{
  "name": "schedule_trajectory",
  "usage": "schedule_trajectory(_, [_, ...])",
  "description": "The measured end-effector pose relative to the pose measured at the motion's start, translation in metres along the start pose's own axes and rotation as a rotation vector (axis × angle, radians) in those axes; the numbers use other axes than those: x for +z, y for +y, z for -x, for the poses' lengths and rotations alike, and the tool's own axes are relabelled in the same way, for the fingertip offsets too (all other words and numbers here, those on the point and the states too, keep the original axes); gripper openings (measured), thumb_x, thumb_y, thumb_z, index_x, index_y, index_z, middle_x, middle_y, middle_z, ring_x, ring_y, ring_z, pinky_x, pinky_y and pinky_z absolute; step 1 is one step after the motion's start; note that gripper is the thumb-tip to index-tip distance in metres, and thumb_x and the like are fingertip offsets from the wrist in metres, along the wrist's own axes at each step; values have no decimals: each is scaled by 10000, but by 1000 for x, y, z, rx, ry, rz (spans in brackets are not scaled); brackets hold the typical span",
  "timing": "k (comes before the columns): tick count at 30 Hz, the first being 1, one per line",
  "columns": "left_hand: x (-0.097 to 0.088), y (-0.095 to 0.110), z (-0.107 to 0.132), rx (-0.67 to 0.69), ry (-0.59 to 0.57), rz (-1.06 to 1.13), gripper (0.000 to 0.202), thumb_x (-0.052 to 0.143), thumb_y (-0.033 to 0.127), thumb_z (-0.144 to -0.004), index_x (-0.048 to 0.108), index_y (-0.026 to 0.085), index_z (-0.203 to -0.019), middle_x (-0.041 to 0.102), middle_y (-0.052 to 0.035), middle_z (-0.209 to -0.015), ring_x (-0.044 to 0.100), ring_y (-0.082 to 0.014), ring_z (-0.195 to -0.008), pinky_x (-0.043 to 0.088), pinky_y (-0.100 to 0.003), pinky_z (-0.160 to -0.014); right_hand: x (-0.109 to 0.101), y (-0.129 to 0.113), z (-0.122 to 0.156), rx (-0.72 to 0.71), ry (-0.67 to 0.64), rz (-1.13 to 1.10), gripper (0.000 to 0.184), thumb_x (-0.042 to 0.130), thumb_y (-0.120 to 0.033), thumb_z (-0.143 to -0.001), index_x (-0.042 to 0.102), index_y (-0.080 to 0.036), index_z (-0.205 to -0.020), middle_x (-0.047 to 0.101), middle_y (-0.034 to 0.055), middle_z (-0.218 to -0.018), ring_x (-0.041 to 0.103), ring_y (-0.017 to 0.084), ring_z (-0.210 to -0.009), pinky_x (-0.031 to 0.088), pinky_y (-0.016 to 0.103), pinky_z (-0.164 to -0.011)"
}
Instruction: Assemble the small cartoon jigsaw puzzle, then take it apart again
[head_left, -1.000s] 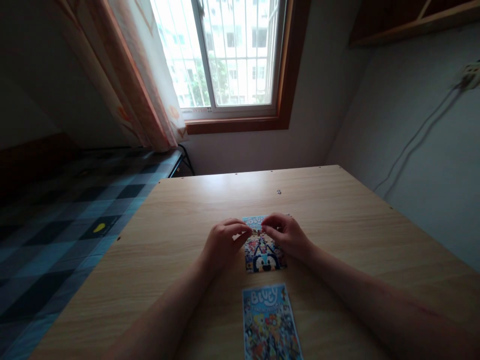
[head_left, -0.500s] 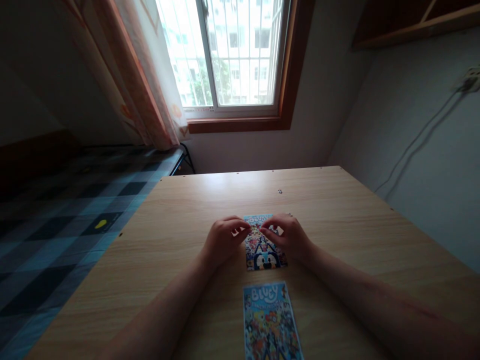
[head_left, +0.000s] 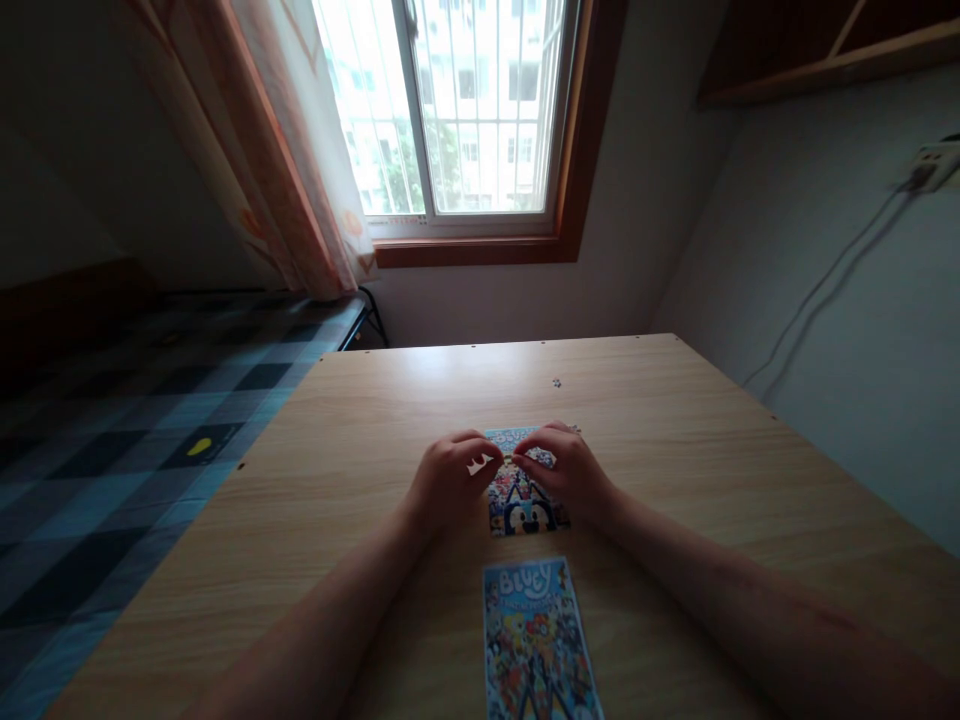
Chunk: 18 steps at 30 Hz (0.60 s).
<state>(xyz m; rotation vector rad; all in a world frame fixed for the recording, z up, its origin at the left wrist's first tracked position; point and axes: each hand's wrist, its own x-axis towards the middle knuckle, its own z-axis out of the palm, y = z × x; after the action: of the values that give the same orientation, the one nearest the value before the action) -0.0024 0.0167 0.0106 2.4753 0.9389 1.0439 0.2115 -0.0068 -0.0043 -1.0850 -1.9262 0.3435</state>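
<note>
A small colourful jigsaw puzzle (head_left: pixel 525 500) with a blue cartoon dog lies in the middle of the wooden table (head_left: pixel 675 440). My left hand (head_left: pixel 448 480) rests at its left edge, thumb and forefinger pinched together over the upper part of the picture. My right hand (head_left: pixel 568 467) lies on the puzzle's upper right, fingers curled and pinched towards the left hand's fingertips. What the fingertips hold, if anything, is too small to make out. A printed picture card (head_left: pixel 536 640) with the same artwork lies flat nearer to me.
A single tiny loose piece (head_left: pixel 556 382) lies farther back on the table. Left of the table is a bed with a blue checked cover (head_left: pixel 112 470). A barred window (head_left: pixel 465 110) with a curtain (head_left: pixel 292 170) is ahead; a cable (head_left: pixel 825 290) hangs on the right wall.
Both hands stay pinched over the puzzle's top part with only slight finger shifts; the view has tilted a little, so puzzle and card sit slightly higher in the picture.
</note>
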Motion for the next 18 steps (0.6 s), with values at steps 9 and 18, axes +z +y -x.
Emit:
schedule_trajectory(9, [6, -3, 1, 156, -36, -158, 62, 674, 217, -879, 730, 221, -853, 735, -20, -886, 680, -158, -779, 544, -280, -718, 6, -1, 2, -54, 23, -125, 107, 611, -213, -917, 704, -218, -971, 718, 35, -890, 651, 164, -835, 496, 299, -793])
schedule_trajectory(18, [1, 0, -1, 152, 52, -168, 149, 661, 247, -903, 731, 227, -1032, 739, -49, -986, 699, -174, -836, 579, -314, -747, 6, 4, 4, 16, -82, -149, 426, 600, -229, -918, 516, -230, -1336, 670, 3, -838, 607, 133, -730, 490, 271, -733])
